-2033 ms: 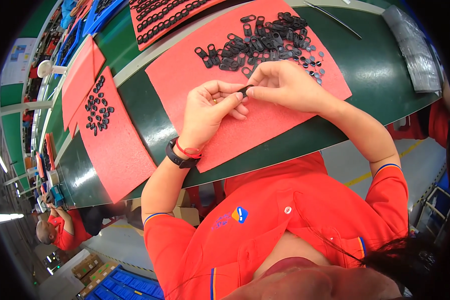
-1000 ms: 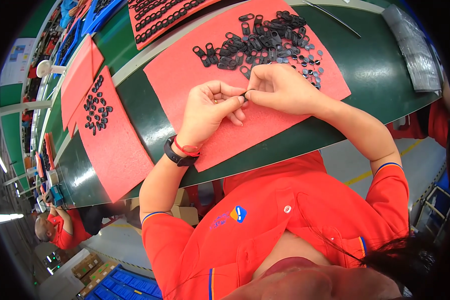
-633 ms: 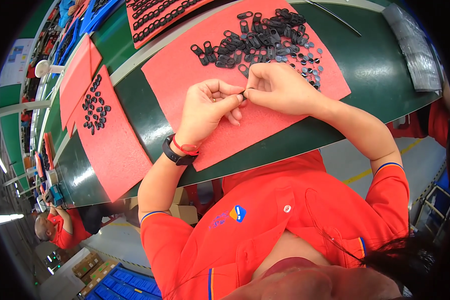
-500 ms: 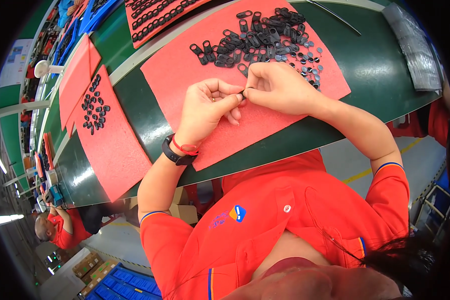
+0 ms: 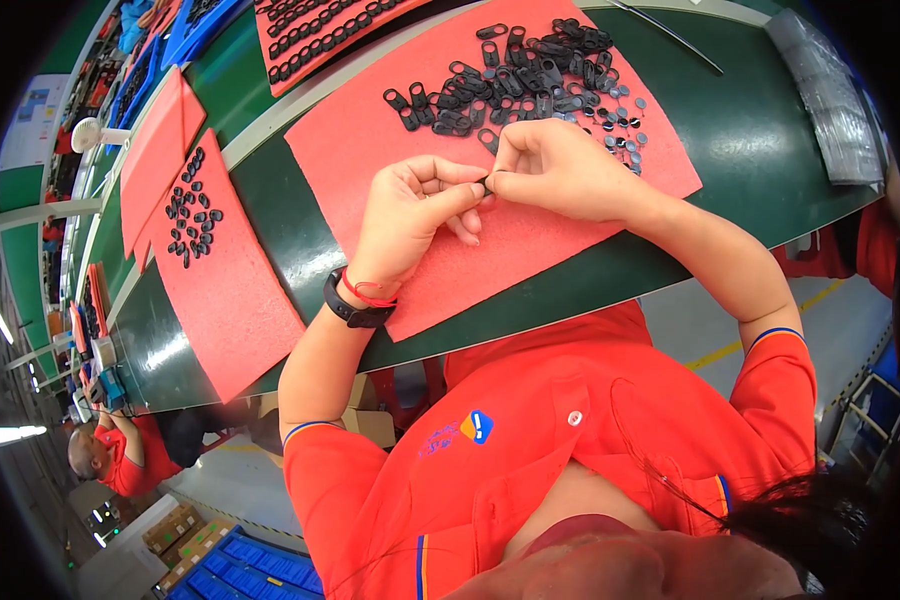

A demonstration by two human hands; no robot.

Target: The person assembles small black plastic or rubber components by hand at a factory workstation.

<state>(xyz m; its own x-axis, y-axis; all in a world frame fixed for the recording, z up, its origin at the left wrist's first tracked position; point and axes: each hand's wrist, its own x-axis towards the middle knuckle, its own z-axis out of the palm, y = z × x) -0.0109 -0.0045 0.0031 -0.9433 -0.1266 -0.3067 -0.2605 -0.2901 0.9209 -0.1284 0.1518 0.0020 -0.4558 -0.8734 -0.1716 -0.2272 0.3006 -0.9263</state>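
Over the large pink foam mat [image 5: 450, 290], my left hand [image 5: 415, 210] and my right hand [image 5: 560, 175] meet fingertip to fingertip. Between their pinched thumbs and forefingers sits a small black part [image 5: 486, 187], mostly covered by the fingers, so its exact kind does not show. Just beyond my hands lies a heap of black plastic pieces with ring-shaped ends [image 5: 510, 80]. Small round silvery-and-black discs [image 5: 625, 125] are scattered beside the heap, near my right hand.
Small black oval parts [image 5: 192, 210] lie on a narrower pink mat [image 5: 225, 320] at left. Behind, a pink sheet holds rows of black pieces [image 5: 320, 40]. A thin metal tool [image 5: 670, 35] and clear plastic trays [image 5: 825, 100] are at far right. Another person [image 5: 120, 455] sits at far left.
Both hands stay pinched together in nearly the same place, with only slight finger movement. The whole view has shifted a little.
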